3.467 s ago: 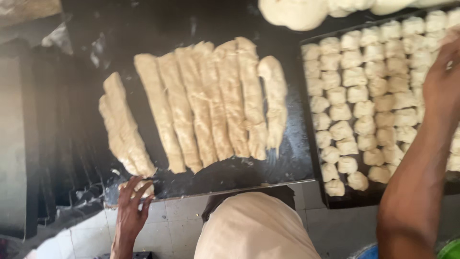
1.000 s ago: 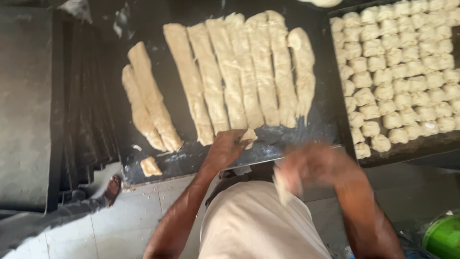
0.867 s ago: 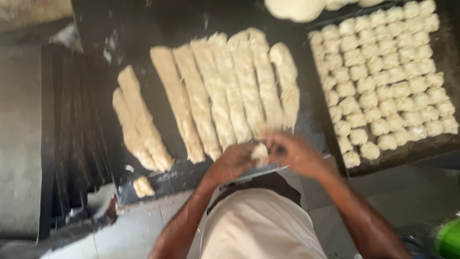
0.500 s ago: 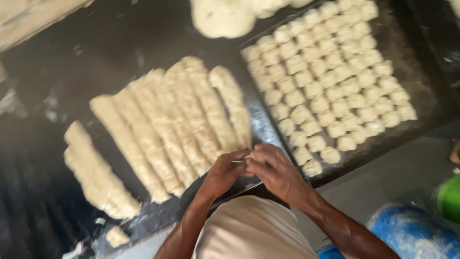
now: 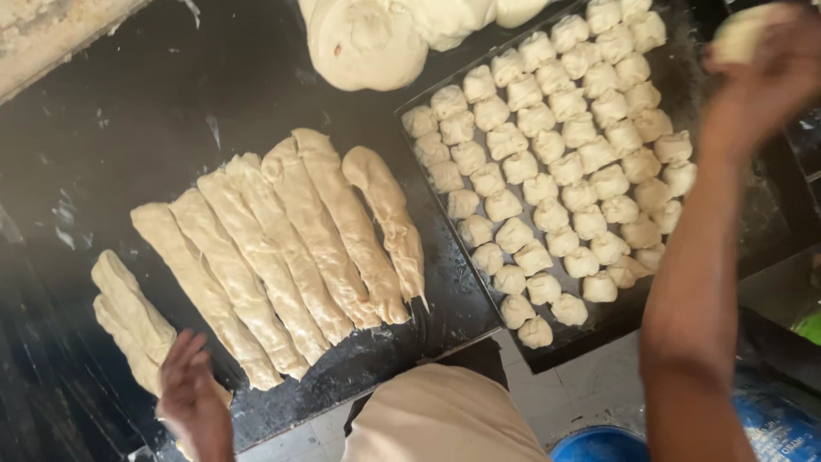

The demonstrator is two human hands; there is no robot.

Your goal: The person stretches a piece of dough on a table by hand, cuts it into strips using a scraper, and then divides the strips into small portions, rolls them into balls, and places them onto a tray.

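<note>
My right hand (image 5: pixel 761 73) is raised over the far right corner of a black tray (image 5: pixel 547 359) and is closed around a small dough ball (image 5: pixel 737 31). Rows of several similar dough balls (image 5: pixel 560 180) fill the tray. My left hand (image 5: pixel 192 393) lies at the near left edge of the black table (image 5: pixel 171 111), fingers spread, its fingertips at the end of a short dough strip (image 5: pixel 128 312). Several long dough strips (image 5: pixel 291 231) lie side by side between my hands.
A large lump of dough (image 5: pixel 368 43) rests at the table's far edge above the tray. A blue bucket (image 5: pixel 599 447) and another blue container (image 5: pixel 778 428) stand on the tiled floor below, with something green (image 5: pixel 808 325) at the right edge. My light apron (image 5: pixel 440 423) fills the bottom centre.
Both hands were together at the table's near edge working a small piece of dough. The right hand has since swung up to the far right with a dough ball; the left has moved left to the strips.
</note>
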